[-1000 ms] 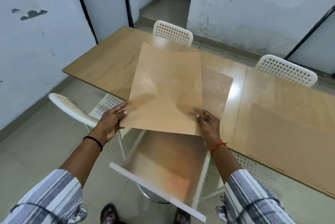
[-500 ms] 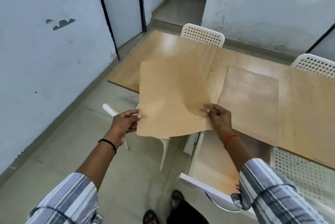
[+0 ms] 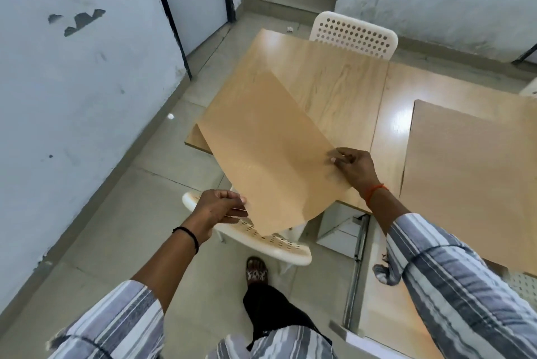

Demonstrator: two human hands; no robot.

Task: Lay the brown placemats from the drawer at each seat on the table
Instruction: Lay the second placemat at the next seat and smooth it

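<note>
Both hands are holding one brown placemat in the air above the near-left corner of the tabletop. The left hand is pinching the mat's near-left edge, fingers closed on it; the right hand is closed on the right edge, thumb on top.

Position: the mat's far half is overhanging the tabletop corner, while its near corner is hanging off the edge, above the near white chair. A second placemat is already lying flat on the tabletop, to the right of the held one and apart from it.

Orientation: the long axis is running diagonally, from the near chair toward the far chair, skewed against the tabletop edges. The far end is tilting up, the near end drooping.

Risks, as judged:
- The sheet is thin and bowing; it may fold under on landing.
- Released at this skew, it would lie crooked to the seat or overhang and slide off.
- The near corner may be brushing the chair back; contact is unclear from this angle.
</note>
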